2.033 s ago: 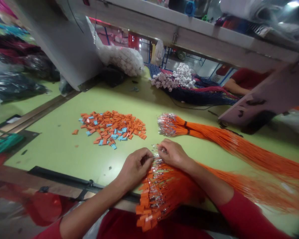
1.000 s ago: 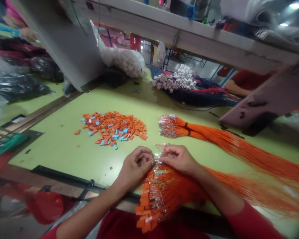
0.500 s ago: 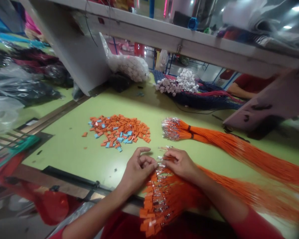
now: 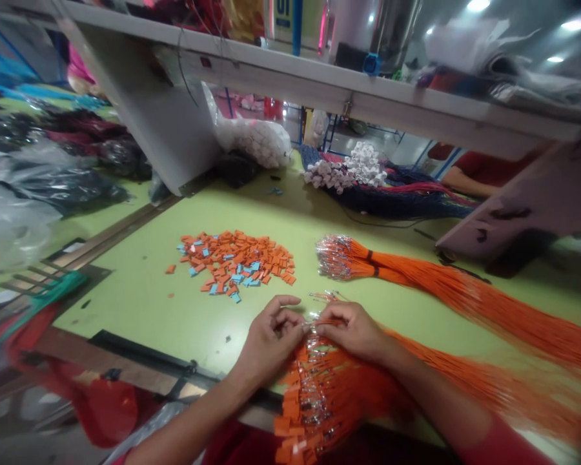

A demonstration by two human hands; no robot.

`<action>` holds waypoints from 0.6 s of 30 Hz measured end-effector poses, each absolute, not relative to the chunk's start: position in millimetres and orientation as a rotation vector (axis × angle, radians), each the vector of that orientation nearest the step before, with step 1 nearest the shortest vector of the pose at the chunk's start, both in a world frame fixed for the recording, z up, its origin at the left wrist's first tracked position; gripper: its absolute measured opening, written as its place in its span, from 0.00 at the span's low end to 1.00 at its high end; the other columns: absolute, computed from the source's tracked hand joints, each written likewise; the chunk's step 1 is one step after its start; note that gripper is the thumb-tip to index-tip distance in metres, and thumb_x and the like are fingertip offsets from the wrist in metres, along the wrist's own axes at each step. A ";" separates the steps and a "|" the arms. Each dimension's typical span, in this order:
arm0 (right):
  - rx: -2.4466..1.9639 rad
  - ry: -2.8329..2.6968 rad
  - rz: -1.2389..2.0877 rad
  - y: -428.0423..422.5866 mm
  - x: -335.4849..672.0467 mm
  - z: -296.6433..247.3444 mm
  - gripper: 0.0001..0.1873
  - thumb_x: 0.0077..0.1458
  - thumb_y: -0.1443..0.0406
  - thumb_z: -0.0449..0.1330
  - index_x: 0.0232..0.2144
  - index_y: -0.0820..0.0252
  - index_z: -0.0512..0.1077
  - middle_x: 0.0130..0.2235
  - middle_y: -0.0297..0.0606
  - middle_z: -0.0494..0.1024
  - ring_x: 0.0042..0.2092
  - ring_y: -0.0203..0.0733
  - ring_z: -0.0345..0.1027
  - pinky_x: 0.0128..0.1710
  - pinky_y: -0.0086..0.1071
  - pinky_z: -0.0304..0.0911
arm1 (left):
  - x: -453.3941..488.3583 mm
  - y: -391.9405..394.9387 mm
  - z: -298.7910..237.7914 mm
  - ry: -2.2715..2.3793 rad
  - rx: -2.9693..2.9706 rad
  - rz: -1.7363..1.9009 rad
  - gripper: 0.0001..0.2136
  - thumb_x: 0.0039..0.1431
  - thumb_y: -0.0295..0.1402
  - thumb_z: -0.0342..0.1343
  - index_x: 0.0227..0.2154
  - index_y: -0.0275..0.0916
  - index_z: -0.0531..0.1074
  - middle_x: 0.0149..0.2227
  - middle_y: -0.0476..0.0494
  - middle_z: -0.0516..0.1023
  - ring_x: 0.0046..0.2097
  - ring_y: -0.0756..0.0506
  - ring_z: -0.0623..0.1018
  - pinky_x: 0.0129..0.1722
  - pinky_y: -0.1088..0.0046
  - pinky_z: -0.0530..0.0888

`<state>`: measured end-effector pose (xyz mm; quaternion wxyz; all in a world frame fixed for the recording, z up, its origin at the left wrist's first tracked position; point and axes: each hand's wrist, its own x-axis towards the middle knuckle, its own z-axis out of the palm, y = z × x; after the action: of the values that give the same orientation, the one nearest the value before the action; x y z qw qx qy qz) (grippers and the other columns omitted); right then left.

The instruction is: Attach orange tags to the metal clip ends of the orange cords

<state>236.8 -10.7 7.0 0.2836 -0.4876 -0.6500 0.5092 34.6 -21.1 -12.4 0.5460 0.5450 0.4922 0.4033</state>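
Note:
My left hand [image 4: 274, 332] is closed in a pinch, its thumb tip close to my right hand's fingertips. Whatever lies in that pinch is too small to make out. My right hand [image 4: 353, 328] pinches an orange wire near its metal end. Beneath both hands spreads a bundle of orange wires [image 4: 397, 381] with shiny metal terminals. Toward the table's front edge, small orange plastic housings [image 4: 293, 413] sit on many of the wire ends. Left of the hands and further back lies a loose pile of orange and light-blue housings [image 4: 237, 258].
A second, tied bundle of orange wires [image 4: 416, 274] lies behind my right hand. Dark wires with white connectors [image 4: 363, 168] and a plastic bag of white parts [image 4: 256, 137] stand under the shelf [image 4: 290, 68]. Another person's arm [image 4: 469, 181] shows at the back right.
The whole view has shifted slightly, so everything sits a little lower in the picture. My fingertips have come closer together at the wire ends.

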 end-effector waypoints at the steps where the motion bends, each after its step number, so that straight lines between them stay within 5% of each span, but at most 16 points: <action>1: -1.318 -1.699 1.383 -10.2 237.0 6.3 0.08 0.53 0.62 0.64 0.27 0.61 0.76 0.27 0.34 0.75 0.29 0.37 0.67 0.31 0.29 0.61 | 30.3 -14.6 -13.1 1.189 1.426 0.952 0.13 0.59 0.37 0.56 0.45 0.39 0.67 0.31 0.48 0.77 0.30 0.47 0.75 0.31 0.70 0.72; 5: -1.326 -1.651 1.351 -6.8 238.3 3.9 0.10 0.53 0.59 0.64 0.28 0.61 0.76 0.28 0.34 0.77 0.31 0.38 0.69 0.36 0.31 0.63 | 13.1 25.8 -11.3 1.341 2.151 0.929 0.11 0.61 0.29 0.51 0.43 0.40 0.74 0.42 0.40 0.76 0.45 0.39 0.73 0.46 0.58 0.70; 9: -1.310 -1.626 1.347 -4.7 240.1 2.4 0.12 0.54 0.57 0.65 0.28 0.61 0.76 0.29 0.34 0.77 0.32 0.38 0.69 0.36 0.31 0.64 | 7.1 56.0 -8.4 1.398 2.543 0.755 0.15 0.57 0.22 0.49 0.40 0.41 0.78 0.46 0.38 0.74 0.47 0.37 0.70 0.46 0.57 0.67; 14: -1.296 -1.554 1.388 -4.7 240.9 -3.8 0.14 0.53 0.55 0.66 0.28 0.61 0.76 0.28 0.33 0.76 0.30 0.36 0.67 0.33 0.29 0.62 | 4.4 52.1 -6.9 1.372 2.609 0.673 0.07 0.59 0.27 0.54 0.29 0.39 0.76 0.43 0.39 0.75 0.46 0.37 0.68 0.44 0.58 0.65; 18: -1.276 -1.486 1.419 -5.4 239.0 -4.9 0.13 0.52 0.56 0.66 0.27 0.61 0.76 0.27 0.32 0.76 0.29 0.35 0.66 0.33 0.29 0.62 | 1.2 48.1 -8.6 1.329 2.598 0.653 0.06 0.60 0.31 0.56 0.37 0.39 0.76 0.45 0.38 0.74 0.47 0.37 0.68 0.44 0.59 0.65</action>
<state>239.0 -5.4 -4.9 0.3538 -0.4934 -0.5747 0.5488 1.2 48.1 -8.6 0.0755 0.8663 0.4431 0.2178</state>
